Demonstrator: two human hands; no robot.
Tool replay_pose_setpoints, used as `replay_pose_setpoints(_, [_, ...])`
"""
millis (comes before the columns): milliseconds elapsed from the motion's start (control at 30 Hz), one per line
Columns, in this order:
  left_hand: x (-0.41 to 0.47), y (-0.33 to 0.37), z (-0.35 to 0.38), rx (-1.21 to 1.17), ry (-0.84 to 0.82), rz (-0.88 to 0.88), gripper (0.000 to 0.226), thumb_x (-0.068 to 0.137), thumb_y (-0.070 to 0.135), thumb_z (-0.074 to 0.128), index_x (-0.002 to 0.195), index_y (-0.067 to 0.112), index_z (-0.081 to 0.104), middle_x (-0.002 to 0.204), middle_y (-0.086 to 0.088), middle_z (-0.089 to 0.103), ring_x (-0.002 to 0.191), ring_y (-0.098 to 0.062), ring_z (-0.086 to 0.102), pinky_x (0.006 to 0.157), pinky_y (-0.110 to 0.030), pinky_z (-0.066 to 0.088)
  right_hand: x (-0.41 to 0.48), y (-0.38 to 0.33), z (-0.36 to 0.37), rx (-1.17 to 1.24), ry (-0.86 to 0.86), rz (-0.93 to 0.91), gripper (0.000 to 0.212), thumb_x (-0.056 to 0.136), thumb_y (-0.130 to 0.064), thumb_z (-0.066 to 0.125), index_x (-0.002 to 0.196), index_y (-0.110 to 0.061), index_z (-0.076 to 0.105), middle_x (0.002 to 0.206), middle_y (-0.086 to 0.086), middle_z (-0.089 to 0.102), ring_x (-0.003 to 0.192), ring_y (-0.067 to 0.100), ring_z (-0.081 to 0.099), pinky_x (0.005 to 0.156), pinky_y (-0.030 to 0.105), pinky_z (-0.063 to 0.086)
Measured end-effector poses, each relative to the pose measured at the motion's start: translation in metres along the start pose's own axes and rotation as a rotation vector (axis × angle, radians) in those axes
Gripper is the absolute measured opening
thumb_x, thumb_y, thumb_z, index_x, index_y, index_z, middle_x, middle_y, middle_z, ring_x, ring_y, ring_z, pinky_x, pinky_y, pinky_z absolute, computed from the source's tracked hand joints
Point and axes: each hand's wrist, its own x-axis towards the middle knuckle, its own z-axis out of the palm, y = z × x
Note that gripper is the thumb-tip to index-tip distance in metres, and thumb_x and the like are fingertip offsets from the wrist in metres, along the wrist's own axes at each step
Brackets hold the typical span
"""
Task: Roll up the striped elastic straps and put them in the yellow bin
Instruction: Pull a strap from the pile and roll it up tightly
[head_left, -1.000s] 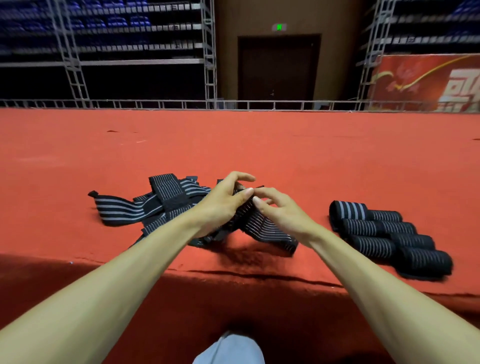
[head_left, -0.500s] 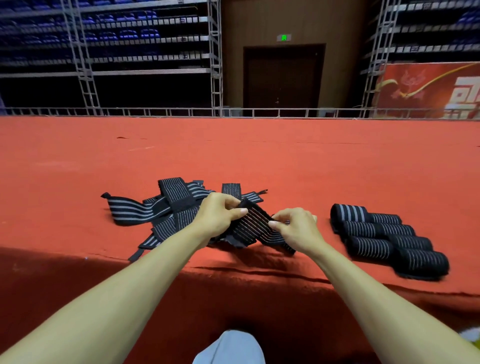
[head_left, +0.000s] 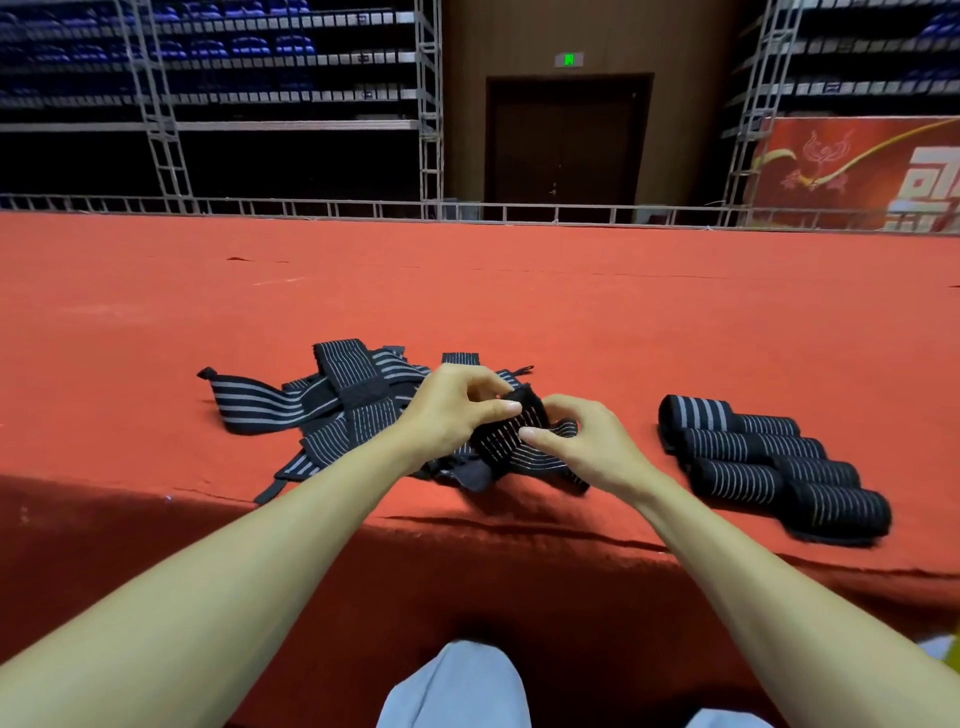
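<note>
Pinching the rolled-up end of a striped strap (head_left: 511, 441) between curled thumbs and fingertips, left hand (head_left: 452, 410) and right hand (head_left: 587, 447) both, over the red carpet (head_left: 519, 301) near its front edge. Lying tangled just behind on the left, the loose straps (head_left: 332, 405); sitting apart on the right, the rolled straps (head_left: 769, 462).

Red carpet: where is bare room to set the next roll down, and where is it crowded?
Bare: the strip between the right hand and the rolled straps; the carpet from the straps to the railing; the stretch left of the loose pile. Crowded: the near edge, where the left hand and right hand grip a strap over the pile.
</note>
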Motion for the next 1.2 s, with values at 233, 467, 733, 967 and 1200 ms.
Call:
replay_pose_setpoints(233, [-0.003,-0.020,0.030,-0.356,0.018,-0.220,0.032,0.105,0.015,0.029,0.115,0.010,0.059,0.086,-0.003,0.069,0.076,-0.013,0.062,0.070,-0.021,0.048,-0.004,0.010,-0.005,0.116,0.234,0.176,0.033,0.079,0.011,0.050,0.081,-0.015,0.071,0.075,0.000,0.067,0.067,0.010,0.055,0.061,0.021,0.043])
replay_pose_setpoints(467, [-0.020,-0.084,0.063,0.174,-0.327,-0.181,0.044,0.102,0.008,0.032,0.143,0.017,0.041,0.143,-0.001,0.048,0.134,-0.015,0.041,0.107,-0.020,0.028,-0.008,0.038,-0.004,0.244,0.340,0.321,0.042,0.076,0.015,0.042,0.077,-0.018,0.067,0.076,0.003,0.064,0.072,0.017,0.056,0.061,0.029,0.046])
replay_pose_setpoints(733, [-0.012,-0.031,0.064,-0.408,-0.381,-0.294,0.077,0.056,0.006,0.048,0.132,0.017,0.051,0.121,-0.002,0.062,0.105,-0.014,0.060,0.083,-0.024,0.045,-0.003,0.021,-0.038,0.626,0.360,0.358,0.032,0.087,0.011,0.046,0.076,-0.013,0.064,0.067,0.002,0.058,0.055,0.012,0.051,0.047,0.020,0.037])
replay_pose_setpoints(967, [0.000,0.041,0.055,-0.666,-0.383,-0.133,0.035,0.080,0.051,0.062,0.102,0.025,0.070,0.102,0.013,0.072,0.099,-0.011,0.062,0.091,-0.032,0.041,0.007,-0.018,-0.077,0.871,0.294,0.391,0.019,0.090,0.004,0.052,0.080,-0.010,0.061,0.069,0.008,0.060,0.052,0.017,0.055,0.049,0.026,0.046])
replay_pose_setpoints(1200, [0.001,0.089,0.043,-0.593,-0.250,-0.021,0.013,0.090,0.013,0.065,0.103,0.011,0.068,0.090,0.000,0.071,0.082,-0.016,0.066,0.067,-0.034,0.055,0.008,-0.035,-0.110,0.761,0.274,0.328,0.016,0.094,-0.019,0.061,0.087,-0.006,0.067,0.080,0.011,0.068,0.067,0.021,0.063,0.072,0.038,0.054])
